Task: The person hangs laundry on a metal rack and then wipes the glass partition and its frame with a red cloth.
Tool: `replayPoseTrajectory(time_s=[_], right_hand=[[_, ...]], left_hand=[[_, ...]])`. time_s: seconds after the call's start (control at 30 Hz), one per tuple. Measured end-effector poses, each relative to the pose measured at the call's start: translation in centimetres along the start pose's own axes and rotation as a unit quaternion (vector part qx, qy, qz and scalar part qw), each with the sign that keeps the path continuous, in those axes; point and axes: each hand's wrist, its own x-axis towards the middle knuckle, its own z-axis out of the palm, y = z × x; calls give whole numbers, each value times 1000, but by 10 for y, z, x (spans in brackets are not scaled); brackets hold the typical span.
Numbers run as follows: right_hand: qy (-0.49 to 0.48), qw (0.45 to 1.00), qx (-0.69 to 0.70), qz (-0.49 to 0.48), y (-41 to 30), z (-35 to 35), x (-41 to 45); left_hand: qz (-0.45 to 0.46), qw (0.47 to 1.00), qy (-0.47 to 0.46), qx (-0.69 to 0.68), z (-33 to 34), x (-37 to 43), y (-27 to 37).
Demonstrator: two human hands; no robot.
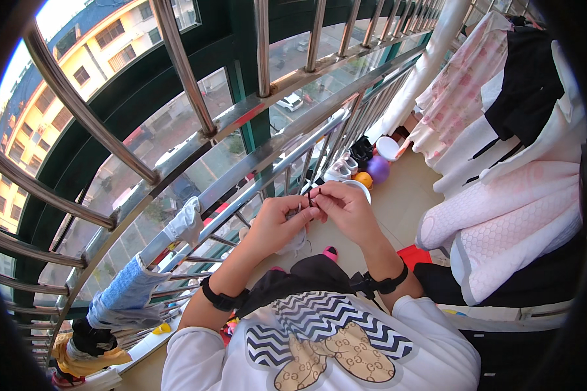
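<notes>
In front of my waist, my left hand (pixel 281 222) and my right hand (pixel 345 207) meet at the fingertips. A thin dark cord (pixel 310 197) is pinched between the fingers of both. Its ends are partly hidden behind the fingers. Below my left hand a whitish, sheer-looking item (pixel 297 240) shows; I cannot tell whether it hangs from the cord or lies lower down. A metal railing (pixel 293 141) runs just beyond my hands, and they appear apart from it.
Light-coloured cloths (pixel 191 222) and a blue towel (pixel 122 288) hang over the railing on the left. Clothes, including a pink floral garment (pixel 464 93), hang on the right. A purple ball (pixel 378 169), an orange ball (pixel 362 180) and shoes (pixel 340 169) sit on the floor ahead.
</notes>
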Motion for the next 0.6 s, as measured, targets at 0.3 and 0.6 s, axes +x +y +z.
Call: replayPoseTrajectory(time_s=[0.3, 0.6], right_hand=[[-14, 988, -120, -95, -9, 16, 5], [81, 991, 96, -33, 3, 5, 9]], left_hand=[[24, 990, 55, 130, -6, -7, -6], [-8, 998, 55, -38, -13, -5, -8]])
